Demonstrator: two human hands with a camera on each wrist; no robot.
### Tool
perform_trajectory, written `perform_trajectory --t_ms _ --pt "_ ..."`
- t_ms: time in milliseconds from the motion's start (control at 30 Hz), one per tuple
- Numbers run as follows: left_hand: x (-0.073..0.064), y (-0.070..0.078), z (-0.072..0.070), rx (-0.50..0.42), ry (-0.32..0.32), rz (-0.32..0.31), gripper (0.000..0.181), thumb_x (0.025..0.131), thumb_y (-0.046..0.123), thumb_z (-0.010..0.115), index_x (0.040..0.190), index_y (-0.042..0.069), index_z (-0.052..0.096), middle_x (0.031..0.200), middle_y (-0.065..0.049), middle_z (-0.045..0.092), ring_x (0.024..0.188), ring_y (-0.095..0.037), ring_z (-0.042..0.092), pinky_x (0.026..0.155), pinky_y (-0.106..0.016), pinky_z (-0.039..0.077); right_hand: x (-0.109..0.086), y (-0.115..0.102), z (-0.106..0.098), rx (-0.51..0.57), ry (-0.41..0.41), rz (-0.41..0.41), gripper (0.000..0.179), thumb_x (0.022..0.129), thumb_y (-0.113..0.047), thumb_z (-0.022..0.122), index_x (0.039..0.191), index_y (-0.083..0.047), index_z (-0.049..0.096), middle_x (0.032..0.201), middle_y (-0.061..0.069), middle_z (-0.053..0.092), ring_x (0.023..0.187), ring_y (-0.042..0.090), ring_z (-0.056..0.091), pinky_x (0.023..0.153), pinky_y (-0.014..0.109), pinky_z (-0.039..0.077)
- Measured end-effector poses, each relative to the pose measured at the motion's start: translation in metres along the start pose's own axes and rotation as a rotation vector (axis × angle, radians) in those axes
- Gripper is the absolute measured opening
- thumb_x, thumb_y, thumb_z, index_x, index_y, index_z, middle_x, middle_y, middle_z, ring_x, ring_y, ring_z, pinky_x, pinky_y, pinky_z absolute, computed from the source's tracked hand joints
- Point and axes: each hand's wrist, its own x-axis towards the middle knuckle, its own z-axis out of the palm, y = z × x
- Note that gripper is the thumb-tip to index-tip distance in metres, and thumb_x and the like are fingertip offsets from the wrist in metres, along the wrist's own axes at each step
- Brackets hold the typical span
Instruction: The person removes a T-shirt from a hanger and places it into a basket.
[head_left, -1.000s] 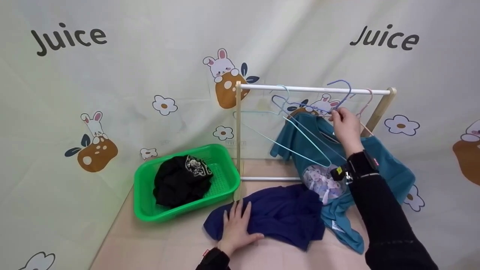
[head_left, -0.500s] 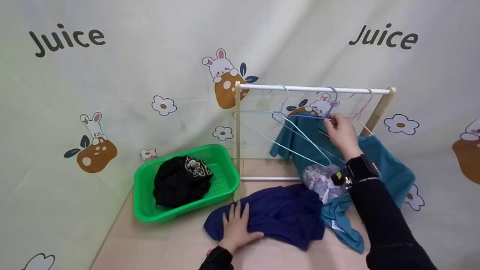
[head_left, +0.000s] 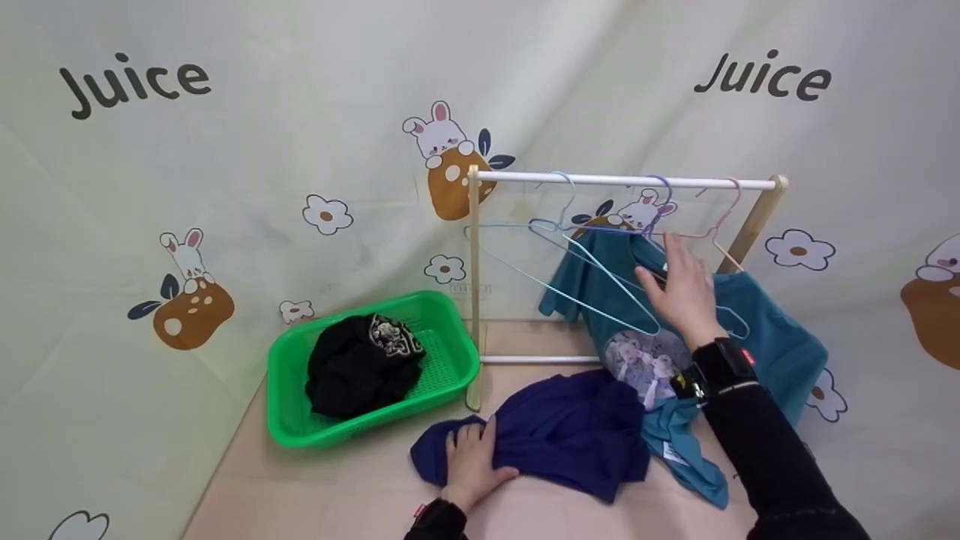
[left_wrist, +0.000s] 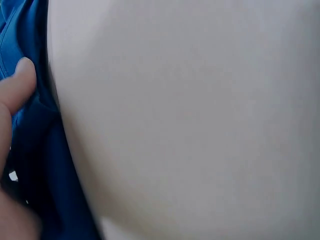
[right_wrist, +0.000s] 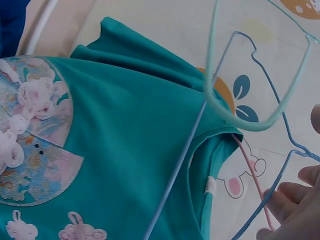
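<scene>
My left hand (head_left: 474, 459) rests on a navy garment (head_left: 574, 439) on the table, with the thumb stretched out to the right. In the left wrist view the thumb lies against the blue cloth. A blue-violet hanger (head_left: 592, 229) hangs by its hook from the white rail (head_left: 615, 180). My right hand (head_left: 684, 292) is just in front of it, fingers extended and thumb apart. The right wrist view has those fingers (right_wrist: 280, 200) right beside the blue wire. Behind this hand, a teal shirt (head_left: 776, 322) with a patterned round patch hangs on a pink hanger (head_left: 731, 206).
A mint-coloured hanger (head_left: 568, 202) hangs on the rail's left part. The rack has wooden side posts (head_left: 474, 270). To the left stands a green basket (head_left: 279, 382) with a crumpled black garment (head_left: 352, 375) in it. A printed curtain (head_left: 300, 150) closes off the back.
My right hand has hooked the blue-violet hanger onto the rail, let go of it and moved down slightly. The navy garment has bunched around my left hand's fingers.
</scene>
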Motion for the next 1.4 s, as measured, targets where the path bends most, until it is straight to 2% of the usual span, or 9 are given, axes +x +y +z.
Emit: perform_trajectory --t_ms 100,267,467,700,900,1033,1167,1300,1400 --pt "-0.001 0.002 0.001 0.016 0.027 0.008 0.084 0.072 0.046 0.084 0.137 0.002 0.055 0.117 -0.018 0.058 0.116 -0.039 0.049 0.1 -0.063 0.033 -0.008 0.005 0.005 -0.029 0.011 -0.032 0.08 0.101 -0.047 0.051 0.158 -0.004 0.015 0.162 0.022 0.012 0.146 0.045 0.016 0.115 0.06 -0.004" --pt "-0.001 0.004 0.001 0.025 0.103 0.031 0.051 0.076 0.035 0.082 0.114 0.005 0.067 0.103 -0.014 0.062 0.101 -0.034 0.052 0.095 -0.055 0.038 -0.024 0.011 0.01 -0.037 0.032 -0.053 0.081 0.1 -0.051 0.05 0.159 -0.008 0.015 0.165 0.016 0.006 0.148 0.04 0.01 0.115 0.057 -0.008" --pt "0.002 0.003 0.001 -0.055 0.193 0.024 0.028 0.077 0.028 0.081 0.094 0.011 0.067 0.088 -0.007 0.059 0.088 -0.028 0.051 0.083 -0.048 0.041 -0.043 0.017 0.013 -0.047 0.029 -0.064 0.086 0.098 -0.054 0.052 0.16 -0.011 0.011 0.165 0.017 0.005 0.149 0.039 0.007 0.115 0.058 -0.009" --pt "0.007 0.008 -0.01 -0.272 0.267 0.008 0.019 0.081 0.022 0.079 0.095 0.013 0.07 0.083 -0.002 0.055 0.082 -0.022 0.047 0.074 -0.039 0.04 -0.063 0.027 0.017 -0.058 0.032 -0.091 0.088 0.096 -0.053 0.056 0.16 -0.01 0.013 0.165 0.016 0.003 0.15 0.035 0.001 0.114 0.059 -0.01" --pt "0.02 0.022 -0.026 -0.462 0.362 0.021 0.019 0.081 0.016 0.079 0.098 0.012 0.072 0.092 -0.004 0.059 0.089 -0.023 0.048 0.08 -0.041 0.04 -0.077 0.033 0.018 -0.043 0.067 -0.118 0.087 0.096 -0.051 0.057 0.159 -0.01 0.015 0.164 0.018 0.007 0.15 0.034 0.001 0.115 0.058 -0.008" --pt "0.03 0.032 -0.042 -0.648 0.347 -0.031 0.023 0.084 0.011 0.075 0.106 0.008 0.071 0.103 -0.009 0.059 0.099 -0.031 0.054 0.089 -0.045 0.043 -0.083 0.036 0.016 -0.039 0.082 -0.124 0.086 0.096 -0.049 0.058 0.16 -0.011 0.014 0.164 0.018 0.007 0.151 0.033 0.001 0.116 0.057 -0.007" --pt "0.039 0.039 -0.06 -0.808 0.334 -0.066 0.032 0.087 0.002 0.069 0.119 0.0 0.066 0.12 -0.019 0.061 0.116 -0.039 0.056 0.101 -0.05 0.042 -0.087 0.039 0.015 -0.037 0.108 -0.127 0.086 0.095 -0.046 0.059 0.16 -0.012 0.015 0.164 0.017 0.008 0.15 0.033 0.003 0.116 0.056 -0.007" --pt "0.046 0.046 -0.083 -0.917 0.359 -0.064 0.036 0.088 -0.005 0.064 0.125 -0.001 0.062 0.128 -0.02 0.061 0.124 -0.039 0.053 0.106 -0.049 0.039 -0.089 0.043 0.014 -0.045 0.129 -0.141 0.085 0.095 -0.045 0.059 0.16 -0.012 0.015 0.164 0.016 0.009 0.151 0.032 0.003 0.117 0.055 -0.007" --pt "0.05 0.049 -0.102 -0.965 0.402 -0.058 0.034 0.091 -0.004 0.062 0.124 0.002 0.062 0.127 -0.016 0.063 0.121 -0.035 0.056 0.104 -0.049 0.041 -0.09 0.044 0.014 -0.049 0.14 -0.148 0.084 0.095 -0.047 0.058 0.16 -0.013 0.017 0.165 0.015 0.009 0.151 0.031 0.003 0.117 0.054 -0.007"
